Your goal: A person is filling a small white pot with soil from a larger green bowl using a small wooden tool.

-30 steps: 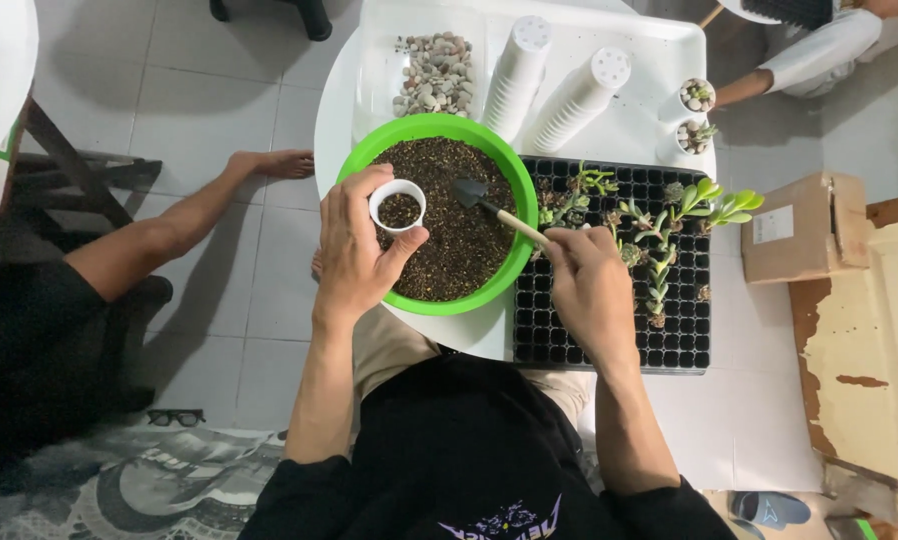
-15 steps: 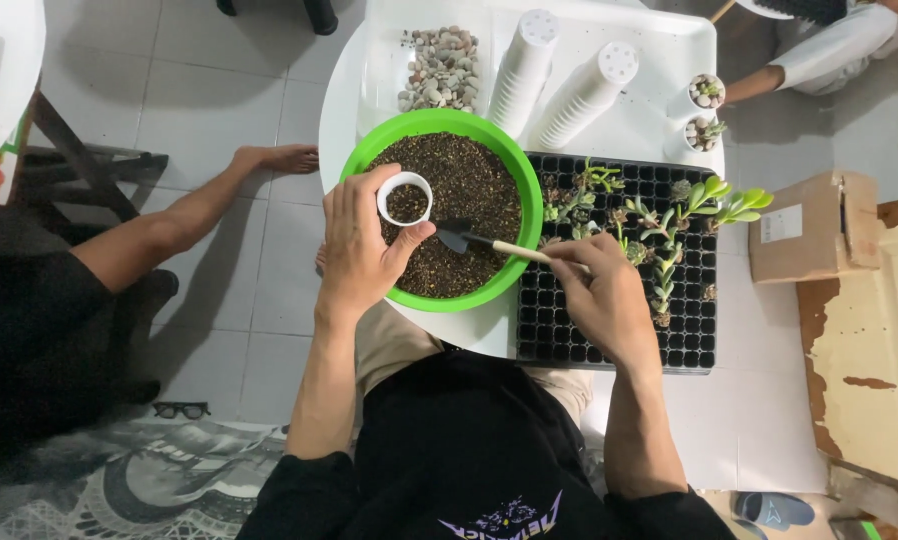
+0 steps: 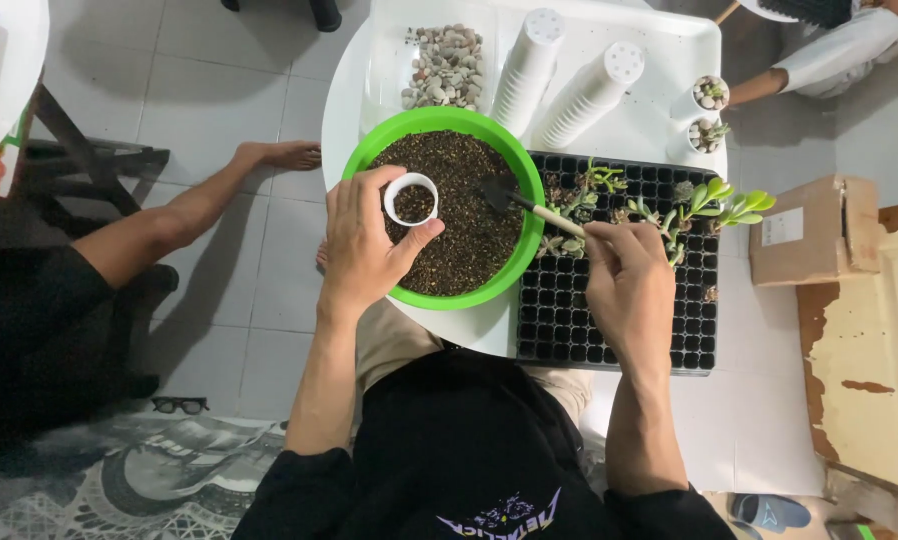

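Left hand [image 3: 364,245], grip closed around small white pot [image 3: 410,198] part-filled with soil, held over left half of green bowl [image 3: 514,275]. Right hand [image 3: 629,275], just right of bowl over black seedling tray [image 3: 619,340], grip pinching wooden handle of small trowel [image 3: 519,200]; blade rests on soil in bowl. Succulents [image 3: 714,205] in tray, right of bowl. Beyond bowl on table [image 3: 659,125]: pebbles [image 3: 447,62], two stacks of white pots [image 3: 564,85].
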